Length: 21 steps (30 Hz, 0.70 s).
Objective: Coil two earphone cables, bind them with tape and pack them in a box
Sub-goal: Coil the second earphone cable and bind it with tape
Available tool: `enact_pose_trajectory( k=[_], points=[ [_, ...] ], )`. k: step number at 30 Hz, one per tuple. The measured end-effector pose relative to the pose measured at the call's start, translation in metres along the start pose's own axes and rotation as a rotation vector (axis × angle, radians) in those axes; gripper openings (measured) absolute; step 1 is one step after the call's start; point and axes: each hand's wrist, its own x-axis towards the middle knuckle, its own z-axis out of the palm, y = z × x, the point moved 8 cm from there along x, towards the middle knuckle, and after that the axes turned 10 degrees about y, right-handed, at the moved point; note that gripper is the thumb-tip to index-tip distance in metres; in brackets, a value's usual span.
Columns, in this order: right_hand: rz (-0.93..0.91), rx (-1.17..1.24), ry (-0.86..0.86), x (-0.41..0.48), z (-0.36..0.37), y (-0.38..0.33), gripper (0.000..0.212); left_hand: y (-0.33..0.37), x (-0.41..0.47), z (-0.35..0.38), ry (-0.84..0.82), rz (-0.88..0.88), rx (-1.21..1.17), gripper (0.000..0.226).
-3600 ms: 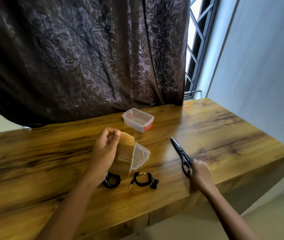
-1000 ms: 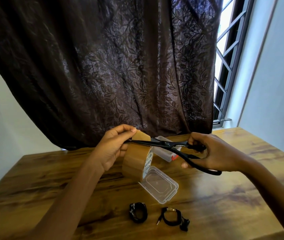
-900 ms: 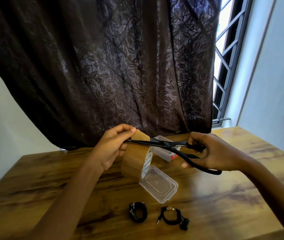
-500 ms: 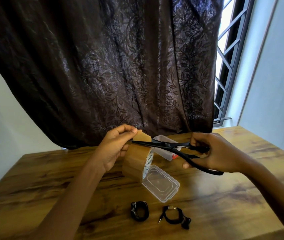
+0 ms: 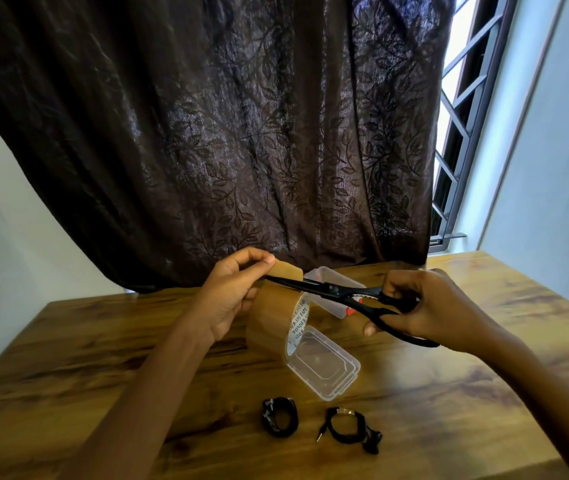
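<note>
My left hand [image 5: 231, 292] pinches the pulled-out end of a brown tape roll [image 5: 271, 320], which hangs above the wooden table [image 5: 85, 358]. My right hand [image 5: 425, 306] grips black scissors [image 5: 341, 297] whose blades lie across the tape strip just above the roll. Two coiled black earphone cables lie near the front edge: the left coil [image 5: 279, 416] and the right coil [image 5: 348, 431] with its plug and earbuds showing. A clear plastic box [image 5: 333, 284] with a red clasp stands behind the scissors, partly hidden. Its clear lid [image 5: 324, 363] lies below the roll.
A dark leaf-patterned curtain [image 5: 224, 133] hangs behind the table. A barred window [image 5: 463, 116] and a pale wall are at the right. The table's front edge runs just below the coils.
Since the earliest frame my right hand has picked up the scissors and brought them to the tape, which my left hand has lifted. Over the last second the blades stay at the strip.
</note>
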Motion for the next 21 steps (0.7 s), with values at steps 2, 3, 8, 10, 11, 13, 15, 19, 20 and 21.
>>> enact_pose_trajectory(
  k=[2,3,8,10,11,13,15,19,20,21],
  points=[
    [-0.029,-0.027,0.022,0.0,-0.002,-0.002,0.04,-0.001,0.0,0.0,-0.001,0.001,-0.002,0.007],
    [-0.043,-0.04,0.033,0.0,-0.003,-0.003,0.042,-0.002,0.0,0.001,0.003,0.001,-0.002,0.008],
    [-0.106,-0.082,0.074,-0.002,-0.007,-0.008,0.046,-0.003,0.0,0.001,0.046,0.002,-0.018,0.013],
    [-0.106,-0.09,0.089,-0.004,-0.007,-0.007,0.047,-0.002,-0.001,0.002,0.048,-0.008,-0.068,0.015],
    [-0.1,-0.1,0.097,-0.005,-0.007,-0.006,0.047,-0.001,-0.002,0.003,0.05,-0.008,-0.073,0.015],
    [-0.072,-0.12,0.103,-0.006,-0.006,-0.003,0.044,0.001,-0.003,0.003,0.06,-0.003,-0.062,0.014],
    [-0.047,-0.125,0.107,-0.01,-0.004,-0.001,0.043,0.001,-0.004,0.003,0.074,0.002,-0.059,0.014],
    [-0.05,-0.135,0.09,-0.018,0.005,-0.001,0.044,-0.002,-0.006,0.004,0.111,0.008,-0.049,0.014],
    [-0.041,-0.109,0.089,-0.021,0.007,0.0,0.045,-0.002,-0.006,0.005,0.115,0.01,-0.043,0.014],
    [-0.027,-0.076,0.09,-0.024,0.009,0.002,0.046,-0.003,-0.006,0.005,0.12,0.012,-0.039,0.014]
  ],
)
